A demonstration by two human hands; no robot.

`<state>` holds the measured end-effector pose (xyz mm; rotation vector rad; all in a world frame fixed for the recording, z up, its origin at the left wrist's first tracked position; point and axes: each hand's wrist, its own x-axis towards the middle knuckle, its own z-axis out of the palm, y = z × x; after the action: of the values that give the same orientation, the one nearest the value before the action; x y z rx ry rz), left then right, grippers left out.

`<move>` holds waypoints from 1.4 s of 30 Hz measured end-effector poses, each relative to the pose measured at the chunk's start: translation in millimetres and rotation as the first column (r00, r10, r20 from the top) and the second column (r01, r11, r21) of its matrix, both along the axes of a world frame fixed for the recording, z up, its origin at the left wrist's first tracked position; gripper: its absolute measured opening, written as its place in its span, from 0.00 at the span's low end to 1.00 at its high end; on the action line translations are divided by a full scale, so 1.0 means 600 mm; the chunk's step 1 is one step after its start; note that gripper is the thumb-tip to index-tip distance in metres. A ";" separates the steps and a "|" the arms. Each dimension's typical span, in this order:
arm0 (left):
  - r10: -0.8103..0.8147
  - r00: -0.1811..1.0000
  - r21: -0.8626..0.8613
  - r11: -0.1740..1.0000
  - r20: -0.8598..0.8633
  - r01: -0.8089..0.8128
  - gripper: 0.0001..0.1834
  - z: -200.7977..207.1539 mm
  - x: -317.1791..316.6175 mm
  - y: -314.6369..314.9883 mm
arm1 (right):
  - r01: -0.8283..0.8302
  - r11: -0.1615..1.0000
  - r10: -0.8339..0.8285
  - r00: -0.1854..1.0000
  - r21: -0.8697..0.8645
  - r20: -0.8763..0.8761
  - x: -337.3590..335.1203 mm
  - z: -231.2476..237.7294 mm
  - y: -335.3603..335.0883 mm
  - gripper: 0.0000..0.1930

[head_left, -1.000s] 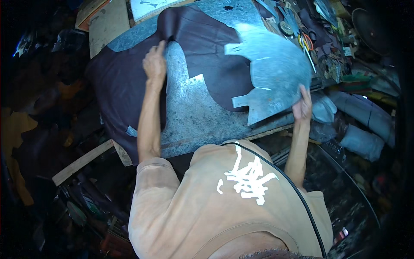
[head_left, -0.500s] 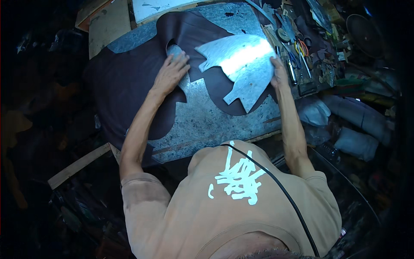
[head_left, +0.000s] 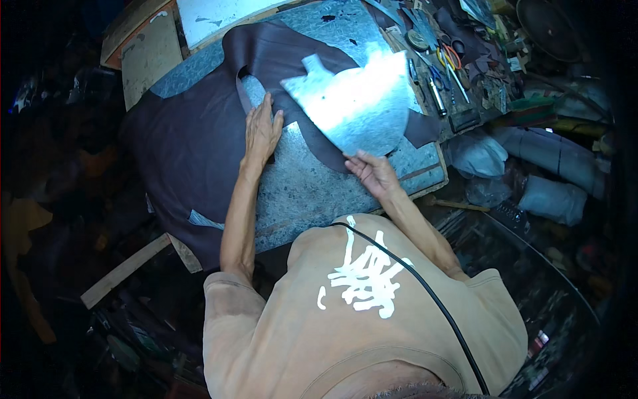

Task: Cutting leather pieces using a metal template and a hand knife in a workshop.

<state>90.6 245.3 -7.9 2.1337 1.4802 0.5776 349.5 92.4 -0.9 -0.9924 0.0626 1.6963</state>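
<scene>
A large sheet of dark brown leather (head_left: pixel 186 133) spreads over the grey speckled bench top (head_left: pixel 299 193), with cut-out gaps along its right part. My left hand (head_left: pixel 262 136) lies on the leather beside one such gap, fingers stretched out and holding nothing. At the right, my right hand (head_left: pixel 373 174) pinches the lower tip of a pale, stiff pattern template (head_left: pixel 345 106), which has a rounded edge and notched tabs. The template is tilted over the leather's right part, and glare whitens much of its face.
Orange-handled scissors (head_left: pixel 454 56), a silver pen-like tool (head_left: pixel 437 98) and a round tape-like roll (head_left: pixel 417 41) crowd the bench's right side. Plastic-wrapped bundles (head_left: pixel 551 199) lie beyond that edge. A wooden bar (head_left: pixel 126 269) juts out at the lower left. A black cable (head_left: pixel 425 276) crosses my shirt.
My right hand has moved down and left, from the template's right edge to its lower tip, and the template has turned. My left hand has slid slightly down and left on the leather.
</scene>
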 end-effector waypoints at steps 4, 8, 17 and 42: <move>0.049 0.998 0.044 0.998 -0.051 -0.047 0.37 -0.007 0.010 -0.016 | -0.105 0.994 0.103 0.994 -0.041 -0.035 -0.021 -0.014 -0.022 0.12; 0.051 0.992 0.110 0.993 -0.117 -0.038 0.41 -0.015 0.001 -0.019 | -0.234 0.972 0.233 0.972 -0.023 -0.034 -0.017 0.005 -0.030 0.19; 0.089 0.987 0.231 0.971 -0.132 -0.056 0.41 -0.023 0.014 -0.033 | -0.191 0.973 0.141 0.936 0.129 0.322 0.090 0.011 0.003 0.15; -0.214 0.942 0.131 0.958 -0.259 0.253 0.27 -0.066 0.272 -0.206 | -0.173 0.828 0.113 0.983 0.533 0.143 0.154 0.062 0.265 0.16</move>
<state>253.9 122.0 -47.3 2.5404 1.3074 0.3713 441.9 251.2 36.2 -0.6586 -0.5540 1.6546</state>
